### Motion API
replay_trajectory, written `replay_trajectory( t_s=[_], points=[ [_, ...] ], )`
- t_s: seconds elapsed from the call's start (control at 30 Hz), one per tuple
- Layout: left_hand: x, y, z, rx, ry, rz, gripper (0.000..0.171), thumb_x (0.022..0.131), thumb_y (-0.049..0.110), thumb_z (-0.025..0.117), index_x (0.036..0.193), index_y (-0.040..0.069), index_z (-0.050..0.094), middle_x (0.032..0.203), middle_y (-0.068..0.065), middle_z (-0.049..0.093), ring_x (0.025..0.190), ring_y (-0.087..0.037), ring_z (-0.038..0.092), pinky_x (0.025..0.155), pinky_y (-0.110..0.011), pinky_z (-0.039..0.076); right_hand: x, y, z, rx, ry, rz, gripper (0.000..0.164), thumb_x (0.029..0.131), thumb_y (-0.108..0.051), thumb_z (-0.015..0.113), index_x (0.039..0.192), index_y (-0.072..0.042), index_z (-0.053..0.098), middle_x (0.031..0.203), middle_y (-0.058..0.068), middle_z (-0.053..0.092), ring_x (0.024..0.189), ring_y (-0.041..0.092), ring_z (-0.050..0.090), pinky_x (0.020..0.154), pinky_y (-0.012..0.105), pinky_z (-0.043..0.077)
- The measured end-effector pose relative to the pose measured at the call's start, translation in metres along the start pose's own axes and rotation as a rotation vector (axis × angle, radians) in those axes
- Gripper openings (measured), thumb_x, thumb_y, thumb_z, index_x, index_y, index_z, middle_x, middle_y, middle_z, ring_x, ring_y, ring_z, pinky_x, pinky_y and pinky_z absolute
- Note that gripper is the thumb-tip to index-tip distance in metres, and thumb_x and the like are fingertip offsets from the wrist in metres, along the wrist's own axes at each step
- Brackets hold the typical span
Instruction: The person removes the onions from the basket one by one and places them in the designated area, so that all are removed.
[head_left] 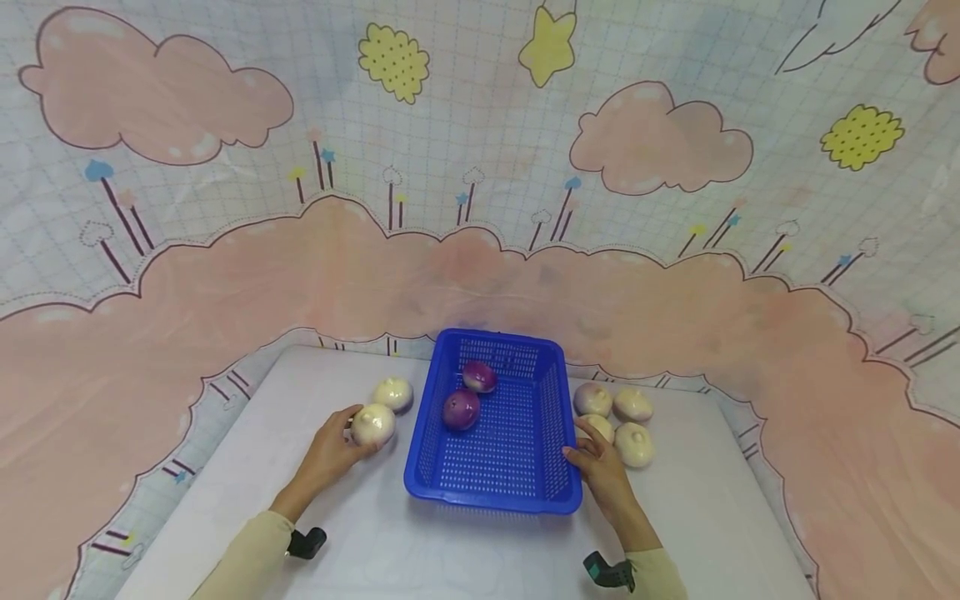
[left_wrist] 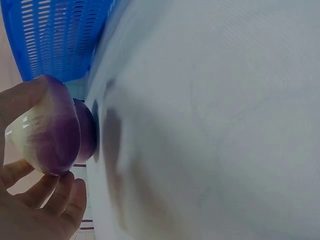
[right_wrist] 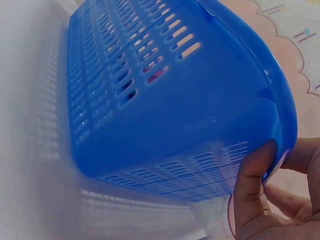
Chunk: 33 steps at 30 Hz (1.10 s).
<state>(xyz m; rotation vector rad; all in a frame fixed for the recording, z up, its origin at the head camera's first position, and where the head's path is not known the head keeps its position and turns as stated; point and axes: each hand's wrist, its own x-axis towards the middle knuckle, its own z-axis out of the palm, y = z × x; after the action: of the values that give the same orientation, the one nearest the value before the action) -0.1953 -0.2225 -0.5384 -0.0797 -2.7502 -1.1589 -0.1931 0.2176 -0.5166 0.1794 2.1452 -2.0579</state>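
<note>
My left hand (head_left: 334, 450) holds a white-and-purple turnip (head_left: 372, 425) between thumb and fingers, left of the blue basket. In the left wrist view, the held turnip (left_wrist: 50, 130) shows its purple side towards the table, above a shadow. Just behind it rests a second turnip (head_left: 393, 393), partly covered in the left wrist view. My right hand (head_left: 603, 471) grips the right rim of the blue plastic basket (head_left: 495, 503), thumb on one side of the rim and fingers on the other. Inside the basket lie two turnips, purple side up: a front one (head_left: 461, 410) and a rear one (head_left: 479, 377).
Right of the basket sits a cluster of several pale turnips (head_left: 633, 445), close to my right hand. Everything stands on a white table (head_left: 360, 550). A patterned cloth (head_left: 480, 283) with clouds hangs behind the table's far edge.
</note>
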Motion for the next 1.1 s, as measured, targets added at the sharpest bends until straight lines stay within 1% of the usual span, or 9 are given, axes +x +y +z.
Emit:
replay_trajectory(
  t_s=[0.1, 0.23, 0.37, 0.47, 0.6, 0.73, 0.83, 0.93, 1.1],
  points=[
    [0.001, -0.004, 0.003, 0.010, -0.002, 0.012, 0.075, 0.078, 0.022, 0.082, 0.136, -0.009, 0.047, 0.125, -0.030, 0.058, 0.111, -0.040, 0.059, 0.088, -0.049, 0.050, 0.000, 0.001, 0.000, -0.001, 0.000, 0.000, 0.064, 0.094, -0.005, 0.062, 0.151, -0.014, 0.035, 0.111, 0.008, 0.058, 0.090, 0.013, 0.063, 0.078, 0.025, 0.055],
    [0.004, -0.006, 0.007, 0.016, -0.015, 0.025, 0.076, 0.076, 0.023, 0.083, 0.134, -0.010, 0.048, 0.121, -0.029, 0.059, 0.106, -0.039, 0.060, 0.084, -0.045, 0.050, 0.000, 0.001, 0.000, 0.014, 0.005, -0.003, 0.063, 0.093, -0.004, 0.062, 0.149, -0.014, 0.037, 0.110, 0.009, 0.059, 0.089, 0.013, 0.063, 0.078, 0.025, 0.056],
    [0.005, -0.006, 0.010, 0.009, -0.050, -0.010, 0.077, 0.075, 0.022, 0.083, 0.135, -0.010, 0.047, 0.121, -0.029, 0.058, 0.101, -0.035, 0.060, 0.083, -0.044, 0.052, 0.001, 0.001, 0.002, 0.025, 0.004, -0.004, 0.062, 0.092, -0.003, 0.062, 0.148, -0.015, 0.039, 0.108, 0.007, 0.058, 0.089, 0.013, 0.063, 0.078, 0.025, 0.055],
    [0.006, -0.006, 0.011, 0.004, -0.088, -0.047, 0.078, 0.077, 0.022, 0.082, 0.137, -0.010, 0.044, 0.125, -0.030, 0.056, 0.102, -0.033, 0.059, 0.088, -0.047, 0.051, 0.000, 0.001, 0.001, 0.022, 0.006, -0.004, 0.062, 0.092, -0.003, 0.062, 0.149, -0.014, 0.038, 0.108, 0.007, 0.058, 0.089, 0.014, 0.063, 0.077, 0.025, 0.055],
    [0.006, -0.005, 0.012, 0.020, -0.130, -0.069, 0.082, 0.080, 0.025, 0.080, 0.141, -0.009, 0.039, 0.131, -0.030, 0.053, 0.106, -0.033, 0.057, 0.093, -0.050, 0.049, 0.001, 0.001, 0.001, 0.020, 0.010, -0.002, 0.062, 0.092, -0.003, 0.062, 0.148, -0.014, 0.039, 0.110, 0.009, 0.059, 0.090, 0.014, 0.064, 0.078, 0.025, 0.055],
    [0.006, -0.006, 0.012, 0.034, -0.148, -0.068, 0.085, 0.081, 0.028, 0.080, 0.144, -0.008, 0.036, 0.132, -0.029, 0.051, 0.107, -0.032, 0.056, 0.093, -0.050, 0.048, 0.001, 0.001, 0.002, 0.022, 0.010, 0.001, 0.061, 0.092, -0.002, 0.062, 0.148, -0.015, 0.040, 0.111, 0.011, 0.060, 0.089, 0.013, 0.064, 0.077, 0.025, 0.056],
    [0.007, -0.007, 0.011, 0.026, -0.148, -0.050, 0.086, 0.080, 0.029, 0.080, 0.145, -0.007, 0.035, 0.132, -0.029, 0.050, 0.108, -0.033, 0.056, 0.094, -0.051, 0.048, 0.001, 0.001, 0.002, 0.022, 0.009, 0.001, 0.062, 0.092, -0.002, 0.062, 0.148, -0.015, 0.040, 0.108, 0.008, 0.059, 0.088, 0.013, 0.064, 0.077, 0.024, 0.056],
    [0.007, -0.006, 0.008, 0.031, -0.145, -0.035, 0.087, 0.081, 0.030, 0.080, 0.145, -0.005, 0.035, 0.135, -0.031, 0.048, 0.114, -0.040, 0.056, 0.096, -0.055, 0.049, 0.001, 0.001, 0.001, 0.029, 0.006, 0.001, 0.062, 0.091, -0.001, 0.063, 0.147, -0.015, 0.040, 0.105, 0.005, 0.058, 0.087, 0.013, 0.063, 0.076, 0.024, 0.056],
    [0.005, 0.000, -0.002, 0.055, -0.084, -0.005, 0.082, 0.081, 0.027, 0.080, 0.144, -0.004, 0.037, 0.139, -0.032, 0.046, 0.123, -0.047, 0.051, 0.098, -0.061, 0.046, 0.001, 0.001, 0.002, 0.026, 0.003, 0.002, 0.062, 0.091, -0.002, 0.063, 0.147, -0.015, 0.040, 0.105, 0.004, 0.058, 0.088, 0.013, 0.063, 0.076, 0.024, 0.056]
  ],
)
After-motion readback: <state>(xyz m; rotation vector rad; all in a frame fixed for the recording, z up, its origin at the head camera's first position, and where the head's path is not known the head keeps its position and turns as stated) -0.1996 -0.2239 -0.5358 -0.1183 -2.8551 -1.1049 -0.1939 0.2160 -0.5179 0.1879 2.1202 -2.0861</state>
